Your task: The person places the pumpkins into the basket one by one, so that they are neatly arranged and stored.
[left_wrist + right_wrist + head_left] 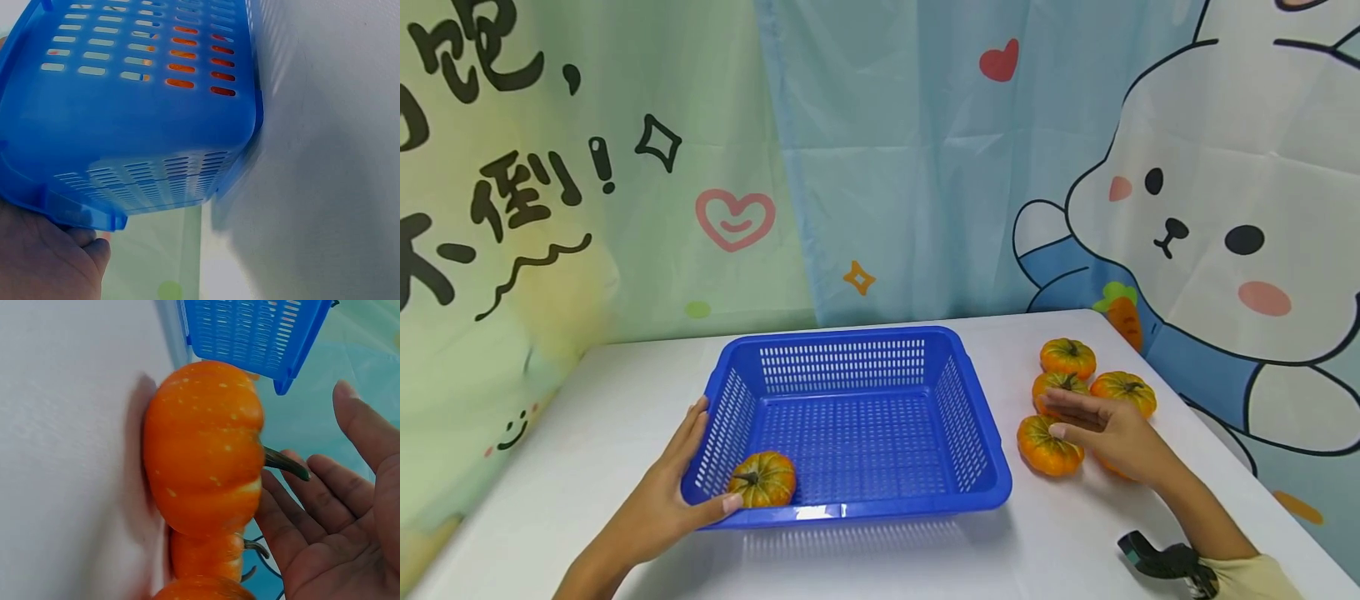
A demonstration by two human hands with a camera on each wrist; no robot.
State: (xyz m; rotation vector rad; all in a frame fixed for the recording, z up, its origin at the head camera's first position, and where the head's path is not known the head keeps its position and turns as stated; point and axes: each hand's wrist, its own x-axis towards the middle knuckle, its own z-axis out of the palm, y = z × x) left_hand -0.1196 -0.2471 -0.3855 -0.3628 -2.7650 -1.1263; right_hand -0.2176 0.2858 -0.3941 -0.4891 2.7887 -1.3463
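Observation:
My left hand (655, 504) grips the left front corner of a blue plastic basket (917, 507), thumb over the front rim and fingers along the left side. Inside that corner lies one small orange-and-green pumpkin (775, 479); its orange shows through the slots in the left wrist view. My right hand (1116, 437) hovers over a cluster of several similar pumpkins (1051, 454), partly hiding some of them. In the right wrist view, its spread fingers are beside the dark stem of the nearest pumpkin (203, 450), thumb held apart and palm bare.
The basket and pumpkins stand on a white table (587, 442). Behind it hangs a printed curtain (880, 167) with a cartoon bear and hearts. A black strap device (1165, 558) sits at the right wrist.

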